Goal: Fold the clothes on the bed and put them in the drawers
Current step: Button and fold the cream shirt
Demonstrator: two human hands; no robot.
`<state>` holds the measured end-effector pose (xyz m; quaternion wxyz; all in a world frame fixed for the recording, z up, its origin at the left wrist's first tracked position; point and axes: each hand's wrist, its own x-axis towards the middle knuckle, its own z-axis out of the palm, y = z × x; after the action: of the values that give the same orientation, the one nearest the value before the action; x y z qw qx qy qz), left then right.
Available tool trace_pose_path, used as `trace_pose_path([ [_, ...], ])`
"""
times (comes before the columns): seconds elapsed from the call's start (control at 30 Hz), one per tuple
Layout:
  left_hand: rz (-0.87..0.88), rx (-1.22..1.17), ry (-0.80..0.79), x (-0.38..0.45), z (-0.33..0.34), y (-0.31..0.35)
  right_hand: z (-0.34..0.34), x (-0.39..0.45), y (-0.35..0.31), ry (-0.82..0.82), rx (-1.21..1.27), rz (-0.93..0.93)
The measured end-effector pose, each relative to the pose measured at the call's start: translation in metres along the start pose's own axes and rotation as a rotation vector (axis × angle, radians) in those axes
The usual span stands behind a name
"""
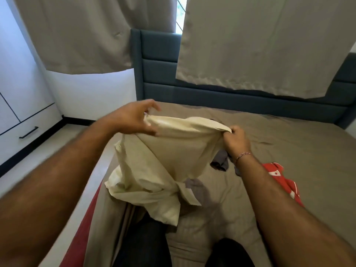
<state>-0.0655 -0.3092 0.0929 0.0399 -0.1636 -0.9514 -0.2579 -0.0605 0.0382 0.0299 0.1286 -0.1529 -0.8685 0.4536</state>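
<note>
right hand point(236, 140) pinching one top corner of cream shirt point(154, 162), fingers curled | left hand point(134, 118) gripping the other corner, fingertips loose | shirt hanging mid-frame over bed point(289, 151) | red garment point(283, 180) lying right | drawer point(28, 132) sitting left edge

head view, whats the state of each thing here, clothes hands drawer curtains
cream shirt: unfolded, held up by its top edge, lower part bunched on the bed
left hand: grips the shirt's left end
right hand: pinches the shirt's right end
red garment: unfolded, lying on the bed
grey garment: crumpled on the bed
drawer: closed
curtains: drawn, with a narrow gap
</note>
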Motion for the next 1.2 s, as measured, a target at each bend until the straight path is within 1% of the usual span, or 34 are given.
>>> trace_pose_path([
  [0.03,-0.032,0.196,0.043,0.001,0.002,-0.005,0.008,-0.003,-0.004,0.007,0.187,0.046],
  [0.07,-0.067,0.292,0.145,0.0,0.003,-0.007,0.013,-0.005,-0.01,0.022,0.323,0.069],
  [0.1,-0.106,0.337,0.275,-0.001,0.006,-0.012,0.017,-0.009,-0.017,0.035,0.387,0.045],
  [0.17,-0.202,0.37,0.508,-0.005,0.004,-0.025,0.023,-0.014,-0.032,0.073,0.377,-0.113],
  [0.2,-0.284,0.383,0.573,-0.006,-0.001,-0.031,0.022,-0.015,-0.039,0.082,0.35,-0.224],
  [0.23,-0.391,0.379,0.587,-0.009,-0.006,-0.035,0.02,-0.016,-0.045,0.059,0.304,-0.346],
  [0.27,-0.518,0.344,0.565,-0.009,-0.013,-0.043,0.015,-0.014,-0.049,-0.014,0.234,-0.465],
  [0.3,-0.642,0.261,0.535,-0.011,-0.019,-0.05,0.011,-0.013,-0.052,-0.141,0.141,-0.559],
  [0.33,-0.731,0.12,0.514,-0.011,-0.026,-0.056,0.007,-0.012,-0.054,-0.294,0.032,-0.624],
  [0.37,-0.776,-0.083,0.508,-0.01,-0.032,-0.061,0.006,-0.012,-0.055,-0.422,-0.102,-0.669],
  [0.4,-0.792,-0.31,0.509,-0.007,-0.037,-0.063,0.007,-0.011,-0.055,-0.487,-0.254,-0.692],
  [0.47,-0.753,-0.715,0.529,-0.002,-0.045,-0.055,0.014,-0.01,-0.054,-0.476,-0.521,-0.655],
  [0.5,-0.718,-0.872,0.58,-0.001,-0.05,-0.048,0.018,-0.012,-0.053,-0.456,-0.584,-0.616],
  [0.53,-0.675,-0.993,0.64,0.003,-0.056,-0.043,0.021,-0.014,-0.052,-0.472,-0.563,-0.583],
  [0.57,-0.631,-1.075,0.692,0.007,-0.064,-0.04,0.025,-0.016,-0.049,-0.524,-0.459,-0.537],
  [0.63,-0.57,-1.194,0.73,0.02,-0.085,-0.036,0.032,-0.027,-0.044,-0.685,-0.059,-0.391],
  [0.7,-0.528,-1.277,0.724,0.038,-0.102,-0.029,0.037,-0.044,-0.042,-0.775,0.323,-0.268],
  [0.73,-0.5,-1.276,0.704,0.049,-0.106,-0.022,0.04,-0.053,-0.042,-0.807,0.47,-0.234],
  [0.77,-0.482,-1.252,0.67,0.062,-0.109,-0.01,0.041,-0.061,-0.043,-0.827,0.566,-0.228],
  [0.83,-0.414,-1.214,0.617,0.098,-0.102,0.022,0.045,-0.072,-0.044,-0.81,0.644,-0.263],
  [0.87,-0.357,-1.191,0.592,0.12,-0.092,0.04,0.047,-0.074,-0.044,-0.774,0.683,-0.272],
  [0.93,-0.246,-1.147,0.514,0.162,-0.068,0.08,0.047,-0.072,-0.038,-0.651,0.814,-0.245],
  [1.0,-0.105,-1.08,0.368,0.203,-0.033,0.115,0.041,-0.056,-0.027,-0.494,0.99,-0.153],
  [1.07,0.037,-0.872,0.18,0.233,0.015,0.136,0.033,-0.031,-0.002,-0.3,1.106,0.008],
  [1.13,0.133,-0.487,0.028,0.236,0.072,0.137,0.028,-0.004,0.037,-0.104,1.112,0.204],
  [1.2,0.146,-0.158,-0.12,0.213,0.141,0.114,0.027,0.018,0.087,0.017,1.077,0.378],
])
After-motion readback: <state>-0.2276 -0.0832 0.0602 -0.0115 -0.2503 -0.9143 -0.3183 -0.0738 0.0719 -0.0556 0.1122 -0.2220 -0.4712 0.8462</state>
